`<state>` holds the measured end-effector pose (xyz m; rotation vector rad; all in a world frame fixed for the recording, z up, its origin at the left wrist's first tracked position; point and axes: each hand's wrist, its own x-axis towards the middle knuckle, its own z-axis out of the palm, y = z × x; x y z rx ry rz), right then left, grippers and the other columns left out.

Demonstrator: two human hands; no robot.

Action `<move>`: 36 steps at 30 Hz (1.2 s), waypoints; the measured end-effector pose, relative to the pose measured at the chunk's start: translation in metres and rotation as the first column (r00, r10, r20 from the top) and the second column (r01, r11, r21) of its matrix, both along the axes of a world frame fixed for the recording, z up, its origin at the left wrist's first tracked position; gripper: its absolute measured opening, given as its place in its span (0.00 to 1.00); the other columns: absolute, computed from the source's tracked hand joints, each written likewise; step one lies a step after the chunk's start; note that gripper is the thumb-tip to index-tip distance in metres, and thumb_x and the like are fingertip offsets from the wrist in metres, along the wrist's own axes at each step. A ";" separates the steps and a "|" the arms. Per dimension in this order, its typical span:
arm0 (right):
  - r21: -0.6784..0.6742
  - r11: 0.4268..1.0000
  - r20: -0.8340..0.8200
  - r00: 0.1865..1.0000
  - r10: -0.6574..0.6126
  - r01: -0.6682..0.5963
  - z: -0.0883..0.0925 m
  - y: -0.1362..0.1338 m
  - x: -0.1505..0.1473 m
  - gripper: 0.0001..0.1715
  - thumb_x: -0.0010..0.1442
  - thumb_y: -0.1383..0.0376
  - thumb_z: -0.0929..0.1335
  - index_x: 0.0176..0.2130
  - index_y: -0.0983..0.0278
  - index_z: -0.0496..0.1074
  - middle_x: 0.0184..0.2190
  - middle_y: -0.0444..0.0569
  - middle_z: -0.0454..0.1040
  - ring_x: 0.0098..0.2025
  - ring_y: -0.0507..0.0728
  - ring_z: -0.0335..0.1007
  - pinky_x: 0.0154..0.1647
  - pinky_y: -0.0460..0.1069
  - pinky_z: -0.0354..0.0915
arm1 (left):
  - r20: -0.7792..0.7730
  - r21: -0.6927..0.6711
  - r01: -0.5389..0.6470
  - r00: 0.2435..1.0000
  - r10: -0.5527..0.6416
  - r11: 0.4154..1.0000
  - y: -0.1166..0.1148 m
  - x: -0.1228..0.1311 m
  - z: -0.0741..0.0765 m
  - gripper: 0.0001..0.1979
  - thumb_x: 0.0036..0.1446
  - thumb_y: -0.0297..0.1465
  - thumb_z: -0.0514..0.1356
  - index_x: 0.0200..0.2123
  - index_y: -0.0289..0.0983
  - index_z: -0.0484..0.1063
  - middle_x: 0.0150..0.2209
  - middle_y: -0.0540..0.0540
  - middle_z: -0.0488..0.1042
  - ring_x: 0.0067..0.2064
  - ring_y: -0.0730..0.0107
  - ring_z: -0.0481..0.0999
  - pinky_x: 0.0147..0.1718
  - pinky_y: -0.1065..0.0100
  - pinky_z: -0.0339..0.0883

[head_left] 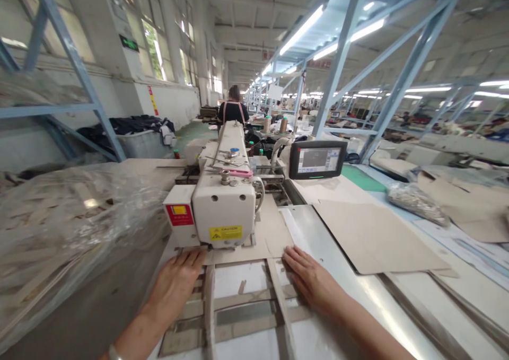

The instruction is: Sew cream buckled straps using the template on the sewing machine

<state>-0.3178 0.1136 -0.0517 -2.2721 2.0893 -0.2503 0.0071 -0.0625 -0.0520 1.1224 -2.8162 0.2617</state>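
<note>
A white industrial sewing machine [225,211] stands in the middle, with a beige panel [258,246] lying flat under its head. Two long beige straps [277,286] run from the panel's near edge toward me. My left hand [175,275] rests with fingers laid out flat at the panel's left corner, just below the machine head. On the other side, my right hand [308,275] lies with fingers stretched on the panel's right corner, partly over the metal table. Neither hand grips anything. Beneath the straps a frame of beige strips [238,301] lies on a white surface.
A control screen [318,159] stands right of the machine. Beige panels [377,235] with straps are stacked on the right table. Clear plastic sheeting [99,206] covers material at left. Scissors-like tools and a pink item [237,173] sit atop the machine. A person [233,108] is ahead.
</note>
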 end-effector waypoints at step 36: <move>-0.035 0.988 -0.201 0.967 -0.156 0.152 0.009 -0.023 0.004 0.24 0.71 0.59 0.58 0.61 0.62 0.68 0.63 0.51 0.68 0.69 0.68 0.53 0.69 0.69 0.46 | 0.019 -0.012 0.113 0.993 -0.113 0.994 -0.020 0.003 -0.012 0.36 0.53 0.11 0.49 0.61 0.41 0.71 0.53 0.33 0.76 0.53 0.48 0.77 0.52 0.49 0.72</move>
